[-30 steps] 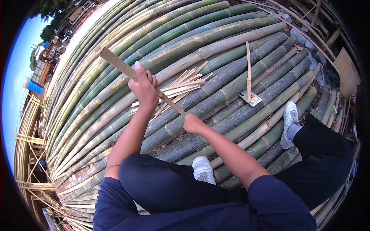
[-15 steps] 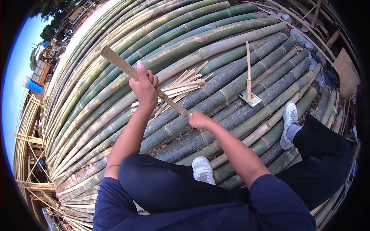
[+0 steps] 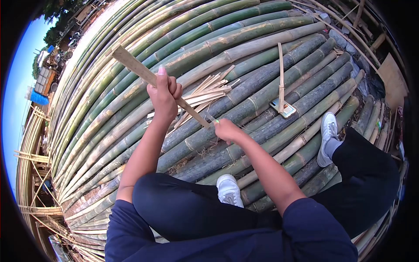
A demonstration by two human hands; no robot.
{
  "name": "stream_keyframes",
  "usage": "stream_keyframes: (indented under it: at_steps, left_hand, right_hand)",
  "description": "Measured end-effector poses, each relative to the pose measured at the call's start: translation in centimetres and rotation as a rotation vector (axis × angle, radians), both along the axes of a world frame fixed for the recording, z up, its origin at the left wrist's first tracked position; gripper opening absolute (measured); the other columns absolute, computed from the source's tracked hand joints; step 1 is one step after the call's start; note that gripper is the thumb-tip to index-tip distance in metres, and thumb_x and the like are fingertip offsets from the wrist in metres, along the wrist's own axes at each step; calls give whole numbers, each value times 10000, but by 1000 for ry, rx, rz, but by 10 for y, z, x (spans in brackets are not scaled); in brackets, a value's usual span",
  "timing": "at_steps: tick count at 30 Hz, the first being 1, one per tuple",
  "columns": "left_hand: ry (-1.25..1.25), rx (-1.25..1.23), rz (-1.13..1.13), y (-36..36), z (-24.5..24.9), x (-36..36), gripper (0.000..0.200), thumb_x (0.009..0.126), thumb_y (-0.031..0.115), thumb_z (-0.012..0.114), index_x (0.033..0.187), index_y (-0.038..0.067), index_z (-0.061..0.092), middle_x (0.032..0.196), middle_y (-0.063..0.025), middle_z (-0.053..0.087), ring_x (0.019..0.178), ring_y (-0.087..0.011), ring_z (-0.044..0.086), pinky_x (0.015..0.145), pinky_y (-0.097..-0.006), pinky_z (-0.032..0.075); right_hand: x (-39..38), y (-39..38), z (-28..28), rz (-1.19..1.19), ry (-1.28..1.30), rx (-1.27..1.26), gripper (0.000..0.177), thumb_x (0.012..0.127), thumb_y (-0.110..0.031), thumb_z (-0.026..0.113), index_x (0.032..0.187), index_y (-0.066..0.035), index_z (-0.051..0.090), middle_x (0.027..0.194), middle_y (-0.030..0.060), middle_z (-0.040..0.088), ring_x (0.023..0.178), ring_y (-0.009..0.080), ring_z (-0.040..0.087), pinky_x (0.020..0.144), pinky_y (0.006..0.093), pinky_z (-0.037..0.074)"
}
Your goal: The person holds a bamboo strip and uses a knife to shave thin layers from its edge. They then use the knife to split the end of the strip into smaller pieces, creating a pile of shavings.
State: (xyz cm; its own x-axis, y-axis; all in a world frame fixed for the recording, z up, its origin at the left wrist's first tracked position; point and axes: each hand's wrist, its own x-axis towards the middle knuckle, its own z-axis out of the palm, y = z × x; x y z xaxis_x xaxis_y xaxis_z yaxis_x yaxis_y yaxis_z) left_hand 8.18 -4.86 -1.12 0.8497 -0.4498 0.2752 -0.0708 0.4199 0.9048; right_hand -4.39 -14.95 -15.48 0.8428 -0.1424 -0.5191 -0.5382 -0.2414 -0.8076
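Observation:
My left hand [image 3: 165,99] is wrapped round a long flat bamboo strip [image 3: 134,65], thumb pointing up along it. The strip slants from upper left down toward my right hand [image 3: 228,131]. That hand is closed on a small knife, its thin grey blade [image 3: 211,117] poking out past the fingers beside the strip's lower end. The knife's handle is hidden in my fist. Just beyond my hands, a loose heap of pale split bamboo sticks [image 3: 208,93] lies across the poles.
Long green and grey bamboo poles [image 3: 244,40] lie side by side under everything. Another strip [image 3: 281,72] rests with one end on a phone [image 3: 286,108]. My white shoes [image 3: 229,190] stand on the poles. A brown board [image 3: 392,83] leans at right; a truck [image 3: 45,79] stands far left.
My right hand has moved up slightly, and the blade has gone from the strip's lower end to just above it. The strip's lower end has shifted a little left.

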Motion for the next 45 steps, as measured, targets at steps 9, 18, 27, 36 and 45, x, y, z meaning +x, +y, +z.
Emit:
stream_keyframes:
  at_steps: [9, 18, 27, 36, 45]
  left_hand:
    - [-30, 33, -204, 2, 1, 4, 469, 982, 356, 498, 619, 147, 286, 481, 47, 209, 389, -62, 171, 387, -256, 165]
    - [-8, 15, -179, 7, 1, 3, 451, 977, 354, 510, 646, 131, 300, 490, 38, 221, 404, -64, 189, 399, -260, 173]
    - [-28, 30, -200, 5, 1, -1, 455, 975, 354, 514, 644, 132, 295, 492, 38, 224, 409, -62, 192, 399, -260, 178]
    - [-37, 43, -146, 4, 0, -1, 448, 977, 355, 508, 651, 131, 300, 489, 37, 231, 403, -65, 204, 401, -260, 186]
    - [-132, 349, -118, 10, -100, -13, 434, 1012, 275, 439, 631, 110, 314, 471, 17, 266, 383, -92, 246, 388, -282, 222]
  right_hand:
    - [-8, 52, -69, -78, -21, -136, 295, 953, -170, 436, 896, 69, 600, 847, 308, 630, 866, 476, 609, 787, 521, 482]
    - [8, 105, -117, -447, -188, -269, 279, 967, -182, 436, 991, 86, 509, 804, 308, 620, 820, 465, 616, 740, 532, 482]
    - [10, 99, -68, -507, -464, -137, 266, 974, -190, 427, 935, 60, 510, 798, 309, 608, 804, 494, 592, 725, 554, 453]
    - [5, 69, 0, -396, -372, -128, 331, 976, -202, 409, 856, 72, 549, 819, 316, 607, 836, 488, 589, 756, 529, 459]
    - [-24, 69, -37, 255, 124, -44, 412, 945, -237, 455, 933, 136, 628, 811, 251, 657, 582, 350, 650, 534, 440, 519]
